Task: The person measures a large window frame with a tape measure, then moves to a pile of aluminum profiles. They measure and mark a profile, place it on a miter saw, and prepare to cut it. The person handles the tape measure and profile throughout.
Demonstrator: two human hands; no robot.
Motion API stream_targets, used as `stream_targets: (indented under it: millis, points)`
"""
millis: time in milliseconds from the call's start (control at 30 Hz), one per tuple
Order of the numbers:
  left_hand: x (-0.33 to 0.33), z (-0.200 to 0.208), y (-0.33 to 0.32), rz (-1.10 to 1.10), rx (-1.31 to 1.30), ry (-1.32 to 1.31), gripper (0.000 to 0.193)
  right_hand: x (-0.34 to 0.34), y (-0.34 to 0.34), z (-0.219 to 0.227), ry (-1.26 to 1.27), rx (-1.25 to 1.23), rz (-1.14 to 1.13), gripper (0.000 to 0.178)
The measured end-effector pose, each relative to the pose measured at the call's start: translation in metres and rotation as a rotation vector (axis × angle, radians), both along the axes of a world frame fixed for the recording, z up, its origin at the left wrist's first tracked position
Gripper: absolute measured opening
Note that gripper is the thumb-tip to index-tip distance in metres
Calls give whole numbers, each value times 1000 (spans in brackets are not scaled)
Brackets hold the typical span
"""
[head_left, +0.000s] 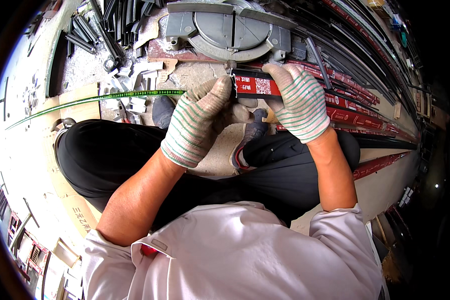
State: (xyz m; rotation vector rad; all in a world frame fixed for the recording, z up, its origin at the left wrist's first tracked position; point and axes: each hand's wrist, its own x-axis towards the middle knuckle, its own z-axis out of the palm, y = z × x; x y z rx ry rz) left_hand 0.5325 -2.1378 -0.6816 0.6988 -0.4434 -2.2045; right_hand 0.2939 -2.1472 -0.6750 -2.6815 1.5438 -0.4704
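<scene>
fingers (212,92) clamped on tape measure (110,96) and red strip (255,84) | littered concrete floor (82,67)

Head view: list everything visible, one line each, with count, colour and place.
Tape measure: one, green-yellow blade, stretched left from the left hand.
Profile strip: one, red and black, held between both hands.
Saw base: one, grey, round, top centre.
Long profiles: many, red and black, stacked at right.
Offcuts: several, pale grey, floor at upper left.
Cardboard: several flattened brown sheets, under the person at left.
Left hand: striped glove, on the tape.
Right hand: striped glove, on the strip.
</scene>
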Motion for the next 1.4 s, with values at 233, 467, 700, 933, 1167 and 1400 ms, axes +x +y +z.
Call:
stream_targets:
  millis: [233,467,700,933,1167,1400]
  points:
    - [0,-2,1,18,-7,-52,39,1,1,1,-26,54,-18,64]
    - [-6,9,-1,28,-103,-317,43,1,1,-5,-28,68,-23,65]
    - [-11,10,-4,-28,-207,-563,30,0,3,-17,15,66,-24,66]
    - [-15,7,-3,36,-201,-578,26,1,6,-19,14,73,-22,66]
    - [-13,3,0,-11,-217,-596,31,1,7,-20,10,65,-15,67]
    - [-14,1,-1,73,-213,-587,27,5,6,-25,5,61,-11,65]
